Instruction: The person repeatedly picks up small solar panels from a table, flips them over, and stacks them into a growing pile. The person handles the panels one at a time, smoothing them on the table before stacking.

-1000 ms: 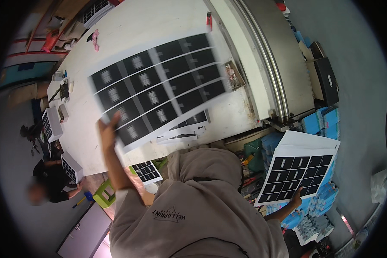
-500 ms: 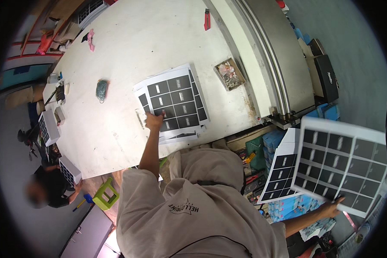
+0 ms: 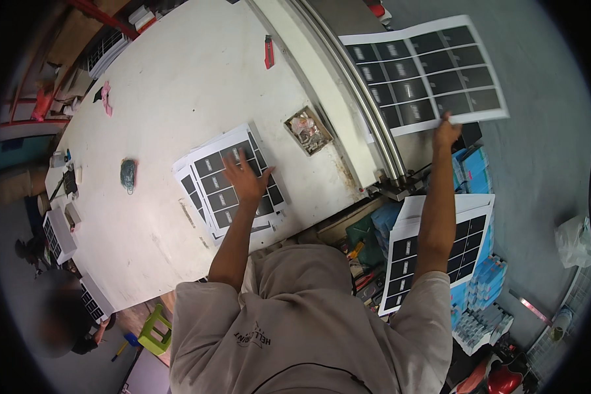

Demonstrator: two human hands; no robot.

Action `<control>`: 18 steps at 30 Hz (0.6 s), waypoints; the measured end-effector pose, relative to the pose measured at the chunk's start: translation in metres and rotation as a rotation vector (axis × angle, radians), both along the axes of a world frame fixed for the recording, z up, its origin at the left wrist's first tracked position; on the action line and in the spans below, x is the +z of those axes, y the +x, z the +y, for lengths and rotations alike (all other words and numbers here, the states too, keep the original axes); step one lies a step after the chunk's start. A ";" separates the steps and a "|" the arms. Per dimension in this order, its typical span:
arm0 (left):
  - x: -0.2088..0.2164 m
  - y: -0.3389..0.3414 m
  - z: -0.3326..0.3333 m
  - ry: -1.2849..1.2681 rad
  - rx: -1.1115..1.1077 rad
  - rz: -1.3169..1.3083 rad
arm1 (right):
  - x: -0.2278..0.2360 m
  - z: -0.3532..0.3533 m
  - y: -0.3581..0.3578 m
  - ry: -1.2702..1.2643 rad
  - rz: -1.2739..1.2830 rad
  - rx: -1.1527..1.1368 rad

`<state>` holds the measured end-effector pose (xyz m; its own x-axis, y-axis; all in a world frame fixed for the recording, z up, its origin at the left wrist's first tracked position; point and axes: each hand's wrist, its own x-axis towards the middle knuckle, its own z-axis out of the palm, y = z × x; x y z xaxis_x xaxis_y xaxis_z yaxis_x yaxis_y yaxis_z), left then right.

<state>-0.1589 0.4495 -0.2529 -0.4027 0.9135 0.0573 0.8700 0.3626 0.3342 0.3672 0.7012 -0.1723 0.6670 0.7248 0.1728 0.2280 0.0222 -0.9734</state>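
My right hand pinches the near edge of a large printed sheet with a grid of dark panels. The sheet's left edge lies by the metal rollers of a machine, and its far right corner lifts. On the white table, my left hand lies with fingers spread on top of a stack of similar sheets. Under my right forearm rests another pile of printed sheets, partly hidden by the arm.
A small box of scraps and a red cutter knife are on the table. A dark green bundle and pink cloth lie farther left. At lower left, another person holds printed sheets near a green stool.
My right hand has carried its sheet forward from the lower right to the rollers. My left hand has shifted over the table stack, its fingers now spread. The view has turned somewhat.
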 end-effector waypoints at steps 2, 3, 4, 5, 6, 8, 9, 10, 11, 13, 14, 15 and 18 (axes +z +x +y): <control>0.009 0.017 0.029 0.082 -0.052 -0.352 | -0.002 -0.022 -0.001 -0.304 0.230 0.295; 0.012 0.025 0.044 0.121 -0.073 -0.526 | 0.001 -0.043 0.012 -0.503 0.250 0.477; 0.023 0.039 0.060 0.122 -0.031 -0.738 | 0.010 -0.072 0.012 -0.529 0.004 0.407; 0.031 0.048 0.072 0.126 0.019 -0.948 | 0.029 -0.105 0.011 -0.549 -0.244 0.339; 0.027 0.046 0.080 0.075 0.080 -1.168 | 0.054 -0.141 0.011 -0.550 -0.253 0.231; 0.024 0.044 0.094 -0.027 0.184 -1.608 | 0.081 -0.221 0.044 -0.619 -0.399 -0.059; 0.028 0.044 0.094 -0.045 0.188 -1.579 | 0.085 -0.276 0.085 -0.663 -0.637 -0.203; 0.036 0.039 0.087 -0.067 0.194 -1.541 | 0.096 -0.327 0.107 -0.892 -0.833 -0.386; 0.042 0.029 0.080 -0.072 0.205 -1.496 | 0.103 -0.370 0.096 -0.681 -0.674 -0.548; 0.045 0.010 0.059 -0.052 0.221 -1.372 | 0.110 -0.450 0.125 -1.497 -0.578 -0.793; 0.055 -0.005 0.050 -0.074 0.216 -1.255 | 0.115 -0.471 0.117 -1.577 -0.449 -0.736; 0.058 -0.018 0.037 -0.043 0.268 -1.170 | 0.097 -0.499 0.129 -1.425 -0.348 -0.722; 0.072 -0.073 -0.004 0.052 0.277 -1.080 | 0.063 -0.510 0.126 -1.286 -0.259 -0.675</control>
<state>-0.2316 0.4456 -0.1806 -0.4533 0.7912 -0.4106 0.0049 0.4628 0.8864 0.4929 0.1910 -0.1092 0.9846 0.0399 -0.1700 0.0101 -0.9849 -0.1727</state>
